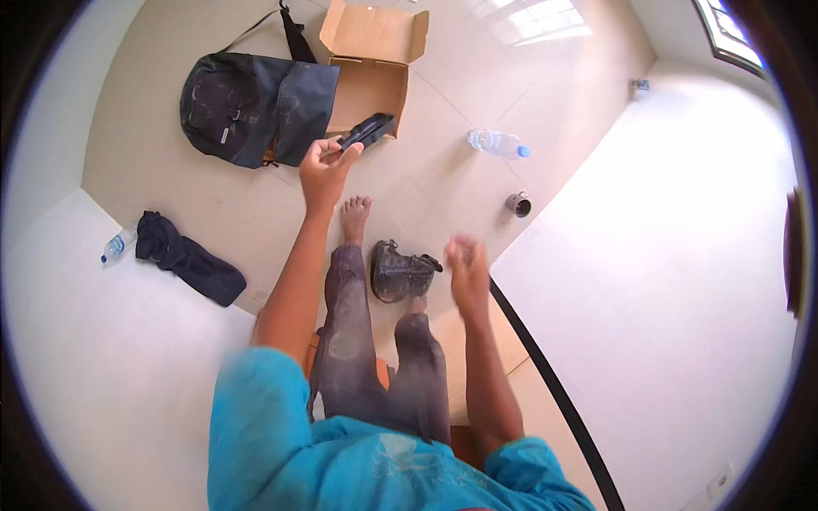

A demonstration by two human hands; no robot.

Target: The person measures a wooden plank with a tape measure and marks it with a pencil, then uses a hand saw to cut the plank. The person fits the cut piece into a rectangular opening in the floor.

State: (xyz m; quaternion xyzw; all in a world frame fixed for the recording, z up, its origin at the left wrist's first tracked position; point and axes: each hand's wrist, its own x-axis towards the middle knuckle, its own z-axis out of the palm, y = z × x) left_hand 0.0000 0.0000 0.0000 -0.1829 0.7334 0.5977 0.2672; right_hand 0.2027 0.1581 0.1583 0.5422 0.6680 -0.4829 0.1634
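My left hand [325, 175] reaches out over the floor and pinches a slim black object [366, 132] between thumb and fingers. Its exact kind is unclear. That object is in front of the near edge of an open cardboard box [372, 36], whose lid is folded back. Beside the box lies a large black backpack [247, 106]. My right hand [467, 264] is raised to the right of a small black bag [400, 274], apart from it. Motion smears its fingers, and nothing can be made out in them. The small bag sits on the floor between my feet.
A clear plastic bottle [498, 144] lies on the tiles at the right, with a small metal cup [518, 204] nearer. On the left are a dark cloth bundle [192, 260] and another bottle [118, 244]. A white surface with a black edge [554, 383] borders my right side.
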